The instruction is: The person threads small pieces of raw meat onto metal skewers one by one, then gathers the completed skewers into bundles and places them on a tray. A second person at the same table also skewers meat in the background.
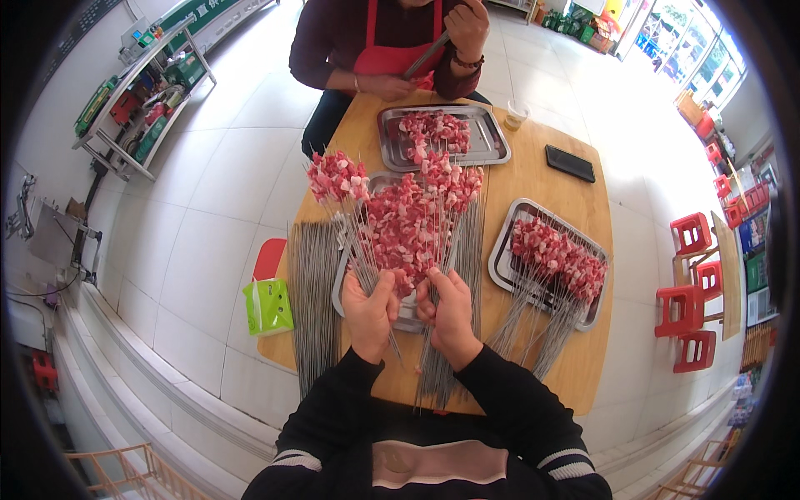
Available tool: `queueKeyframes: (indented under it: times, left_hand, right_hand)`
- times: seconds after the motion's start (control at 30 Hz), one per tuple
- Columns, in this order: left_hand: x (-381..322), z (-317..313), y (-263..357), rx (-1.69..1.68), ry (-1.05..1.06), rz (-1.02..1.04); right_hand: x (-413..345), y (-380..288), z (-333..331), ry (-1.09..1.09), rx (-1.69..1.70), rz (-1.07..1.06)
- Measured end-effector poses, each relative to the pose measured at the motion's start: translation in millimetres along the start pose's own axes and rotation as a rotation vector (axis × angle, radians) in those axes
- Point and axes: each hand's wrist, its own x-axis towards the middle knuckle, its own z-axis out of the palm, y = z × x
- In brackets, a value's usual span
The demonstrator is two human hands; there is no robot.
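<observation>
My left hand is closed around a fanned bundle of metal skewers with raw diced meat on their upper ends. In my right hand are more thin skewers, and threaded meat shows above them. Between and behind both bundles, raw meat pieces are heaped in a metal tray, partly hidden by my hands. Bare metal skewers lie in a dense row left of that tray. Others lie along its right side, running under my right hand.
At right, a metal tray holds loaded meat skewers. Across the wooden table, a person in a red apron holds skewers behind another meat tray. A cup, phone and green tissue pack lie around.
</observation>
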Motion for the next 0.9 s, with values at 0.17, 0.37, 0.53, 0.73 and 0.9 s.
queueKeyframes:
  times: [0.17,0.37,0.53,0.73,0.9]
  left_hand:
    - [-1,1,2,0.016,0.008,0.003]
    - [-5,2,4,0.005,-0.006,0.007]
    - [-11,8,10,-0.019,0.005,-0.016]
    - [-39,29,30,-0.089,-0.063,0.008]
    - [-72,44,40,0.010,-0.083,-0.032]
  right_hand:
    - [-4,-3,2,-0.003,-0.024,0.000]
    - [-12,-5,2,-0.009,-0.051,-0.032]
    - [-36,-3,-3,-0.055,-0.122,-0.093]
    - [-96,0,-30,-0.168,-0.143,-0.049]
    - [-132,7,-49,-0.174,-0.156,-0.078]
